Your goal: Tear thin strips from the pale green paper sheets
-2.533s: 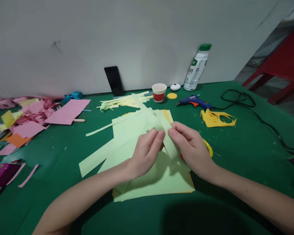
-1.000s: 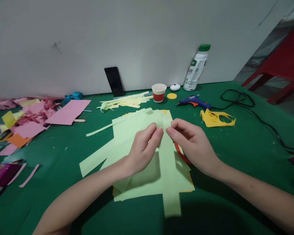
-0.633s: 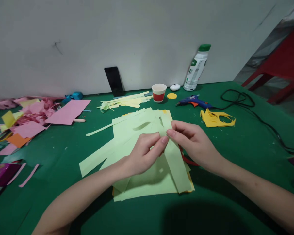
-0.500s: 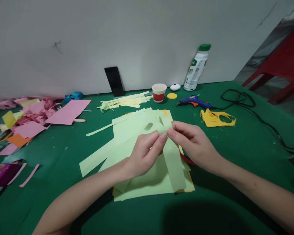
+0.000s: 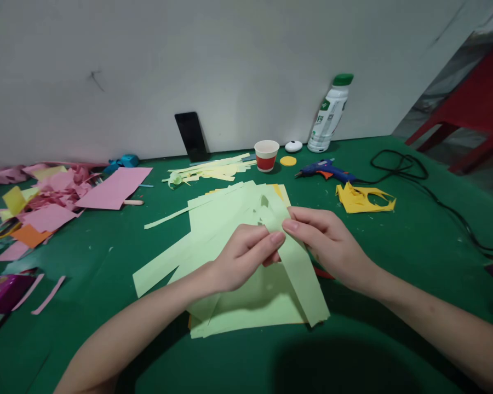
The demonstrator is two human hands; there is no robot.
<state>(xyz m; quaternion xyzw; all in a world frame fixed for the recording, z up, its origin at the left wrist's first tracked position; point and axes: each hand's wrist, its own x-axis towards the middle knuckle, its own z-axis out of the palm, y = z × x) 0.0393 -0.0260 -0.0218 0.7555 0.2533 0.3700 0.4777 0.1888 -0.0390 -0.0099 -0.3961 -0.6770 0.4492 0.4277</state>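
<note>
Both hands meet over a stack of pale green paper sheets (image 5: 254,306) with yellow sheets showing at its edges. My left hand (image 5: 246,254) pinches the upper part of a pale green paper strip (image 5: 302,273) between thumb and fingers. Close beside it, my right hand (image 5: 326,235) grips the same strip with thumb and fingertips. The strip's top is bent into a curl with small cut tips, and its long end hangs down toward the stack's lower right corner. A red item (image 5: 324,273) is partly hidden under my right hand.
Behind the stack are pale paper strips (image 5: 217,168), a paper cup (image 5: 267,156) and a leaning phone (image 5: 191,137). A blue glue gun (image 5: 328,171), its cord, a bottle (image 5: 330,117) and a yellow paper scrap (image 5: 365,198) lie to the right. Pink paper (image 5: 115,189) covers the left side.
The strip's lower end has swung to the right. Its curled top has turned, and my left hand has shifted slightly right along with it.
</note>
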